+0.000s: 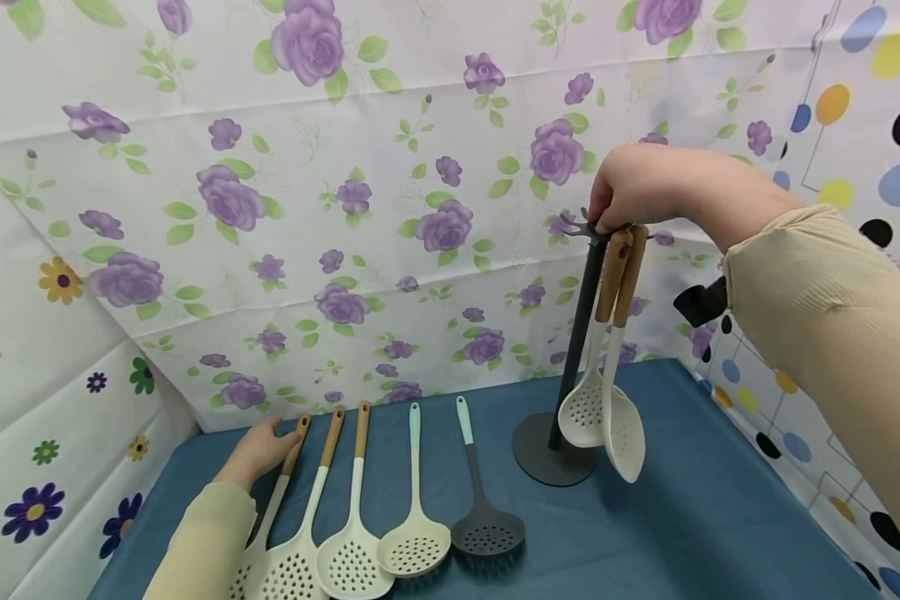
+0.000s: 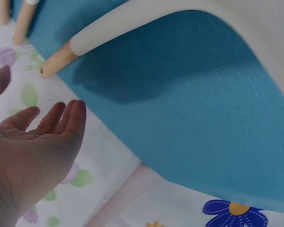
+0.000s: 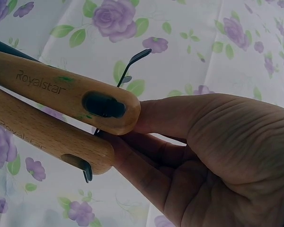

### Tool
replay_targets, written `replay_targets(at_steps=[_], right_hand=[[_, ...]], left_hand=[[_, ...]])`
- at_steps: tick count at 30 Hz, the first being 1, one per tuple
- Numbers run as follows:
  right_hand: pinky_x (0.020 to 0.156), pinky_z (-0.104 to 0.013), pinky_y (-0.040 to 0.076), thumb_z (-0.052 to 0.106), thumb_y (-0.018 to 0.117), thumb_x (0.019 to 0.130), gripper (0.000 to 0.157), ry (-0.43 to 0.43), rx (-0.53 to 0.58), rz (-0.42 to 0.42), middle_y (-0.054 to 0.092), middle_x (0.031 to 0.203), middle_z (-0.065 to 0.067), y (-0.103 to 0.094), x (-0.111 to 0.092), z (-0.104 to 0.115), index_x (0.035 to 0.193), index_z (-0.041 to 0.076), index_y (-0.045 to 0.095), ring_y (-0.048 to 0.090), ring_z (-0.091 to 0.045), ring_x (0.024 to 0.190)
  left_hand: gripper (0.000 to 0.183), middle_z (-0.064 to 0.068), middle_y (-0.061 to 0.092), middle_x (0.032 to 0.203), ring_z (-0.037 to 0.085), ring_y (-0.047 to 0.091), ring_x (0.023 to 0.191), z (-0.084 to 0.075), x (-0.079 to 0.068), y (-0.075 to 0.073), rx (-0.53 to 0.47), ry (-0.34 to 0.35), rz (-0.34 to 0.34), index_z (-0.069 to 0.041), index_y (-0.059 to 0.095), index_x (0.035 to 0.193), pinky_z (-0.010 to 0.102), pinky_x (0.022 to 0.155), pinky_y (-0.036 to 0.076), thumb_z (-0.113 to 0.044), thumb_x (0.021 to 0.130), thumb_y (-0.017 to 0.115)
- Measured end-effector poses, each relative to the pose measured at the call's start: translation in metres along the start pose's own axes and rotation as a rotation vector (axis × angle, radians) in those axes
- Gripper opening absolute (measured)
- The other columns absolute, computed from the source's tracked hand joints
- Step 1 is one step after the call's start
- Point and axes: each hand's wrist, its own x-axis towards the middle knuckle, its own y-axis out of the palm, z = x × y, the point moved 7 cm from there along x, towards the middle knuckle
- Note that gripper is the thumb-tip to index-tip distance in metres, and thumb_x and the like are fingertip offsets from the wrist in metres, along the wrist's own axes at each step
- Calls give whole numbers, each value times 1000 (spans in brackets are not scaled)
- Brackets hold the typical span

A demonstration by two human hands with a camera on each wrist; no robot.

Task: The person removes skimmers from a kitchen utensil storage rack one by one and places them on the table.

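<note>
- A slim black upright stand with a round flat base is standing toward the right of a blue cloth-covered table.
- A white round perforated ladle with a wooden handle and a white oval perforated spoon with a wooden handle are hanging from its hooks.
- The right hand is pinching the stand's top; the handle ends are hiding the exact fingertip contact in the right-wrist view.
- That view alone is showing "Royalstar" lettering on grained wood and hooks passing through the slots.
- The left hand is lying open beside the leftmost white wooden-handled skimmer; the head view is making them seem to touch, the left-wrist view is revealing a gap.
- Rightward, two more white wooden-handled skimmers, a cream skimmer with a mint handle and a dark grey skimmer with a mint handle are lying in a row.
- The left sleeve and frame edge are cutting off the leftmost skimmer's head.
- A creased purple-flowered sheet is hanging behind.
</note>
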Motion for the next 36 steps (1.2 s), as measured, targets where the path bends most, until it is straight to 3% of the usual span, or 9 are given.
replay_targets(at_steps=[3, 10, 16, 27, 36], right_hand=[[77, -43, 51, 10, 66, 96, 20, -2, 1, 1, 74, 99, -10, 0, 0, 0, 109, 0, 77, 62, -26, 90], [75, -42, 51, 8, 65, 97, 19, -3, 16, -3, 73, 97, -11, 1, 0, 0, 108, -1, 76, 62, -27, 88], [75, -42, 51, 8, 64, 96, 19, -4, 25, -6, 73, 98, -12, 2, 1, 2, 108, -1, 76, 61, -27, 88], [75, -43, 52, 9, 65, 96, 19, -7, 15, -9, 74, 97, -11, 0, -1, 1, 108, -1, 77, 62, -27, 87], [76, -43, 52, 8, 65, 96, 19, -11, 12, -9, 73, 98, -12, 0, -2, 2, 108, -1, 77, 62, -27, 87]], left_hand=[[82, 42, 20, 156, 60, 22, 142, -9, -3, -4, 9, 15, -14, 15, 18, 156, 70, 112, 27, -42, 106, 51], [89, 42, 20, 156, 64, 19, 140, -28, -13, -11, 150, 36, -81, 9, 22, 158, 76, 111, 19, -56, 104, 49], [90, 40, 15, 159, 61, 12, 144, -39, -21, -15, 186, 62, -100, 3, 22, 160, 77, 112, 10, -62, 103, 45], [85, 35, 21, 161, 59, 18, 145, -85, -50, -27, 252, 295, -181, 0, 27, 161, 77, 112, 9, -61, 104, 44], [85, 29, 17, 165, 53, 16, 149, -120, -75, -24, 303, 433, -170, -6, 26, 163, 76, 114, 7, -65, 104, 40]])
